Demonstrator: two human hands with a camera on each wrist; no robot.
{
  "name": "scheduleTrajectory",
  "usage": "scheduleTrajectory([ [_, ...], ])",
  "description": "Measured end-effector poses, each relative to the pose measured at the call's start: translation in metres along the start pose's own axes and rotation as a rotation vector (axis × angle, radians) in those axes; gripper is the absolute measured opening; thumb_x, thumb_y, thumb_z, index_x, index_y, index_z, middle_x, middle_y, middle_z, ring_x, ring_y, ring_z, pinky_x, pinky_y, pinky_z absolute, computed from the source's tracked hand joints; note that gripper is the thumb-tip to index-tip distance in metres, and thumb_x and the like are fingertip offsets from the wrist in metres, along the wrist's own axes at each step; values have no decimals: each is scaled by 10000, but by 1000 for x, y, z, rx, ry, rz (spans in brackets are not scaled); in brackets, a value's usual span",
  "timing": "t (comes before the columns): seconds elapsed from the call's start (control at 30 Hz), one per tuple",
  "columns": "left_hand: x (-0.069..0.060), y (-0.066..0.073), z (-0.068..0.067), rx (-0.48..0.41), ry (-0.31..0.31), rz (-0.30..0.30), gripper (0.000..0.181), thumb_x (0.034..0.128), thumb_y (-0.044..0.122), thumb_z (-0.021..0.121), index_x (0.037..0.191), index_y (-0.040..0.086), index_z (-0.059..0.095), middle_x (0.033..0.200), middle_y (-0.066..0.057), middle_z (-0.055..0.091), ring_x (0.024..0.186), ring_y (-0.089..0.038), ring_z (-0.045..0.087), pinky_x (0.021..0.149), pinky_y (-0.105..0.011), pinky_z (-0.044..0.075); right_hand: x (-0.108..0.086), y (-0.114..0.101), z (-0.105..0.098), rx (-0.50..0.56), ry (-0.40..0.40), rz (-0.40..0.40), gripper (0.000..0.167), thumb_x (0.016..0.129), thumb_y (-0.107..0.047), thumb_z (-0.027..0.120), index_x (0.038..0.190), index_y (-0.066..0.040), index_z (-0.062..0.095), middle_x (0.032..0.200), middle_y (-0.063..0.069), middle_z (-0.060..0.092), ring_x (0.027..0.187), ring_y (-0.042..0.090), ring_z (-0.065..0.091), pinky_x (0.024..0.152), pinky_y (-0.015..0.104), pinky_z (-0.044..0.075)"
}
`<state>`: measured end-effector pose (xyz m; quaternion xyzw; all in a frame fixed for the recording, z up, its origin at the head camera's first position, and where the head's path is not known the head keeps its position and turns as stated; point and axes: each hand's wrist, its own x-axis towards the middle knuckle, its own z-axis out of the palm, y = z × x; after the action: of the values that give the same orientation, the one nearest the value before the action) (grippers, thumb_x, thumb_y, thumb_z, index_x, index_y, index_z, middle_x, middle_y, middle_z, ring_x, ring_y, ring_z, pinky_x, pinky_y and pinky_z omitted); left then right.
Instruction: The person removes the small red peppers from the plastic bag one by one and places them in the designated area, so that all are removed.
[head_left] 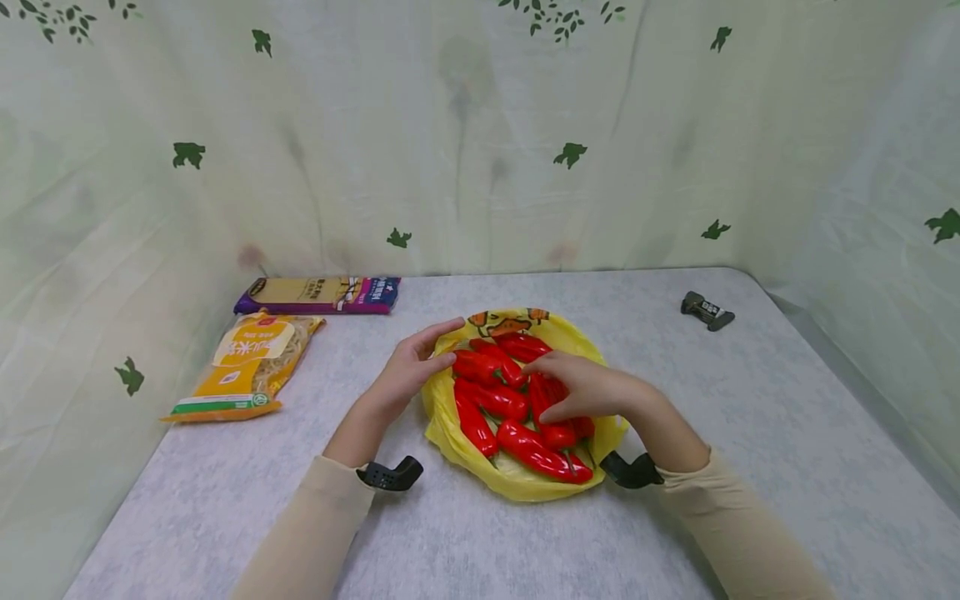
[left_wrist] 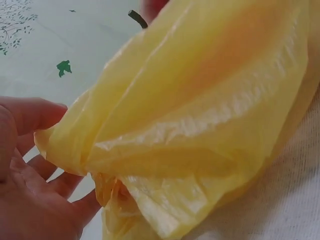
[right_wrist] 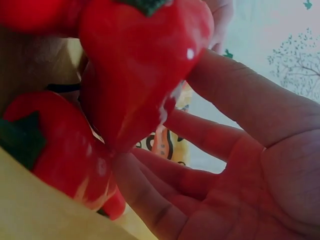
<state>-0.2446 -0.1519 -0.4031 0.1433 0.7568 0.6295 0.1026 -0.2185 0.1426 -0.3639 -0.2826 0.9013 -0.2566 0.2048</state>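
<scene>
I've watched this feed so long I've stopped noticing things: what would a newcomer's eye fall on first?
Probably the glossy red peppers heaped in the open yellow bag at the centre, with the right hand holding one and the left hand at the bag's left rim. Next, perhaps, the orange packet at the left, lying in front of a long flat packet. A small dark object lies apart at the far right.

The red pepper (right_wrist: 145,65) at the right hand (right_wrist: 242,180) hides that thumb's tip. The yellow bag (left_wrist: 200,115) covers some fingertips of the left hand (left_wrist: 35,195) (itself cropped by the picture's edge). Beyond the right hand, the dark packet (head_left: 707,311) has lettering too small to read.
</scene>
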Motion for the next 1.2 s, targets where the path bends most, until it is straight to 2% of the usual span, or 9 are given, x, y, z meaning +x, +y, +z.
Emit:
scheduleTrajectory([
  [0.27,-2,11,3,16,-12,-75,501,1003,47,501,1481,193,493,1603,-9,392,1556,-229,190,1279,-510,110,1,-3,3,-34,-8,0,536,840,-212,789,1339,-164,600,1413,95,525,1299,277,487,1082,500,468],
  [0.47,-4,20,2,1,-25,-145,536,990,-4,468,1499,161,465,1626,-31,348,1564,-250,154,1279,-514,105,3,-5,6,-53,-27,-22,563,837,-194,791,1360,-154,587,1408,97,539,1303,284,490,1092,505,461],
  [0.63,-5,26,3,-1,-28,-186,551,985,-4,468,1512,152,442,1635,-42,328,1563,-260,158,1274,-513,133,5,-4,10,-62,-29,-8,584,829,-195,801,1369,-168,579,1413,71,545,1313,257,484,1097,496,462],
  [0.97,-6,29,4,-31,-30,-215,577,973,-36,432,1521,144,425,1644,-48,303,1562,-261,157,1274,-501,144,5,-7,14,-85,-60,25,588,824,-230,813,1361,-190,579,1369,39,565,1254,228,497,1071,471,479],
  [1.1,-6,28,4,-42,-31,-223,575,975,-41,423,1517,151,431,1645,-46,298,1563,-262,151,1273,-508,138,5,-7,14,-71,-70,36,579,832,-212,803,1366,-196,580,1376,32,569,1252,228,495,1069,476,480],
  [1.2,-6,27,4,-45,-32,-228,574,976,-40,419,1515,157,436,1645,-41,299,1564,-259,146,1274,-511,133,6,-6,12,-53,-80,32,552,843,-176,783,1358,-193,587,1330,9,592,1190,207,508,1028,451,504],
])
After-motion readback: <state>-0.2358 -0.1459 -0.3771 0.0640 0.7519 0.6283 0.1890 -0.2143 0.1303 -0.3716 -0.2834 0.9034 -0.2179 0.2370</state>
